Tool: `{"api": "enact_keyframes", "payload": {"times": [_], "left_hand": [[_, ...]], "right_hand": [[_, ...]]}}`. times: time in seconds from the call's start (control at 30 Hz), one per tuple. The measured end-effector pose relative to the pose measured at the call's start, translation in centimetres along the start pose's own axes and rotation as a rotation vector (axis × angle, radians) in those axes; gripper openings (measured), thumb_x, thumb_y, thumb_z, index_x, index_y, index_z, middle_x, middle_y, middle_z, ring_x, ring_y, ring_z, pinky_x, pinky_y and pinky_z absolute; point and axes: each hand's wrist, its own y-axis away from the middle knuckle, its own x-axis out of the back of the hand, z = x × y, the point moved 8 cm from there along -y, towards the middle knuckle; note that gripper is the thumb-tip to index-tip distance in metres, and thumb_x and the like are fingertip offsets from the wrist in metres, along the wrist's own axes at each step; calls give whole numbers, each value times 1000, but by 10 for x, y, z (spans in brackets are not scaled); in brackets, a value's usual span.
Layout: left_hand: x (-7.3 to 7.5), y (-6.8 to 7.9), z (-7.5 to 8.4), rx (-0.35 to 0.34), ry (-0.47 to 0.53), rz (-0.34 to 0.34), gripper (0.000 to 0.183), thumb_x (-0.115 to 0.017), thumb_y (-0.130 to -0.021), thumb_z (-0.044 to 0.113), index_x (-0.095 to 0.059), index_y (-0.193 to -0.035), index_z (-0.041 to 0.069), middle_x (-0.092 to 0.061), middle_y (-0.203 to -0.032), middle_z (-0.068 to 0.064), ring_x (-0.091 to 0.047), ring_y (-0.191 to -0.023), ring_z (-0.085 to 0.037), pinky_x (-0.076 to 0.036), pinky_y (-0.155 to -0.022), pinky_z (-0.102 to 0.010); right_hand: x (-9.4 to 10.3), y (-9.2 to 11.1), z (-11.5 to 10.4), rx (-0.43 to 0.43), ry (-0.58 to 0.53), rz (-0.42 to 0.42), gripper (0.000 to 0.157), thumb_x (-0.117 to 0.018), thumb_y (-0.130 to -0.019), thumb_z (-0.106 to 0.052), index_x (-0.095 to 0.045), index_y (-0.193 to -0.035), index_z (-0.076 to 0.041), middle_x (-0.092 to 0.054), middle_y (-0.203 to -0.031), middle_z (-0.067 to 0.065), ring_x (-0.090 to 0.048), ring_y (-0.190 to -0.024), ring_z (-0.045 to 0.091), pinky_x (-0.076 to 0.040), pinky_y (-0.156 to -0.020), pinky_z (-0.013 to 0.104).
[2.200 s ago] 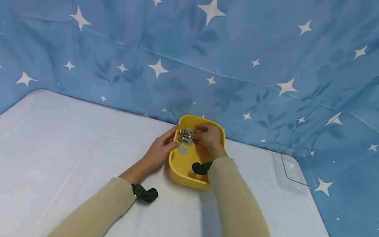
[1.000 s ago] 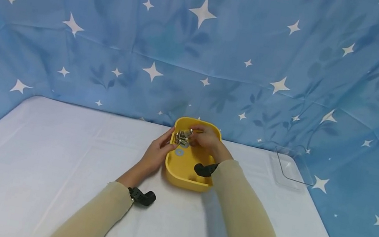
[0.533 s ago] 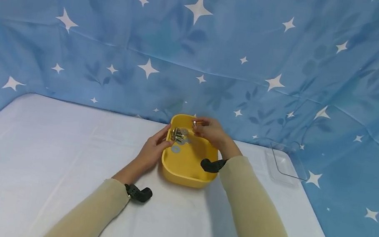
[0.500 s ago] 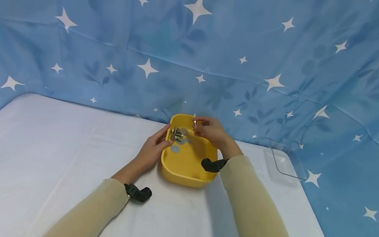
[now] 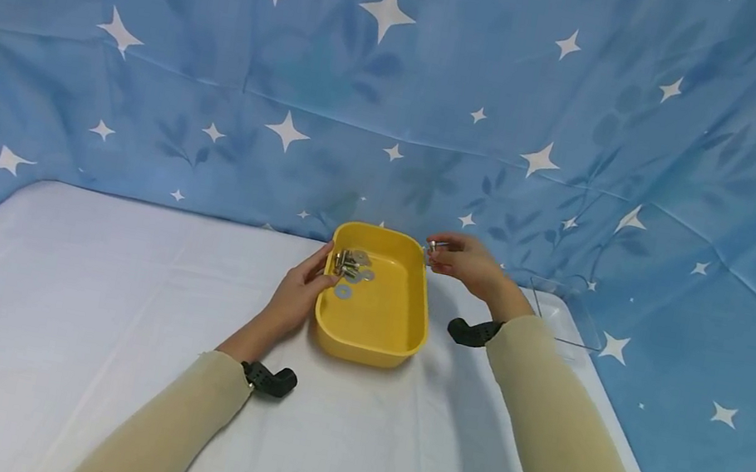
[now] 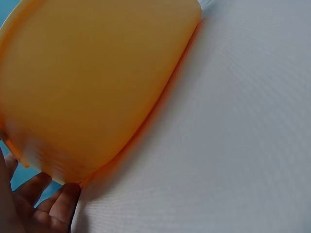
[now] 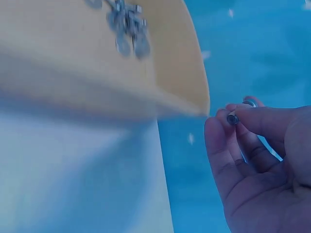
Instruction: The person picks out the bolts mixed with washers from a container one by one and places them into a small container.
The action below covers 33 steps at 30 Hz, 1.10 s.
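My left hand grips the left wall of a yellow tray, thumb at the rim. In the left wrist view its curled fingers touch the tray's outer side. Small metal bolts lie heaped with flat washers at the tray's far left. Just beyond the tray's right rim, my right hand is raised and pinches a bolt between thumb and fingers. A shiny round metal edge also shows at those fingertips; whether it belongs to the bolt is unclear.
A clear plastic box stands at the table's right edge, partly hidden by the right forearm. The white-covered table reaches to a blue star-patterned curtain at the back and right.
My right hand has lifted a bolt from the heap and carried it right, past the tray's rim. The left hand keeps its hold on the tray. The head view has shifted slightly.
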Motion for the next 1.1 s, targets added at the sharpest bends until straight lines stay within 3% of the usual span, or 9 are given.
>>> {"api": "enact_keyframes", "payload": {"times": [0.2,0.5,0.77,1.1], "left_hand": [[3,-1,-3,17,2,8,64,-54,-102,23,-29,-160,35,-36,-165,-1,-36,-152,-21,-32,-124,-41],[2,0,-2,11,12,9,64,-54,-102,21,-29,-160,35,-37,-164,-2,-39,-150,-23,-35,-123,-44],[1,0,0,-9,-6,1,64,-54,-102,21,-29,-160,32,-34,-165,-4,-36,-152,-26,-32,-124,-46],[1,1,2,29,-1,9,64,-54,-102,22,-29,-161,31,-35,-165,-3,-35,-152,-25,-32,-124,-44]], "right_hand": [[36,11,20,-31,53,53,46,-50,-104,-6,-42,-149,5,-50,-138,23,-59,-102,14,-49,-111,42],[83,31,44,-47,107,96,49,-46,-106,-9,-36,-152,5,-50,-136,18,-59,-99,3,-52,-107,34],[125,48,66,-53,160,180,50,-44,-107,-11,-33,-153,7,-56,-122,6,-60,-87,-7,-56,-88,16],[157,61,99,-109,190,269,53,-41,-108,-17,-31,-154,8,-48,-141,25,-61,-90,-5,-56,-90,17]]}}
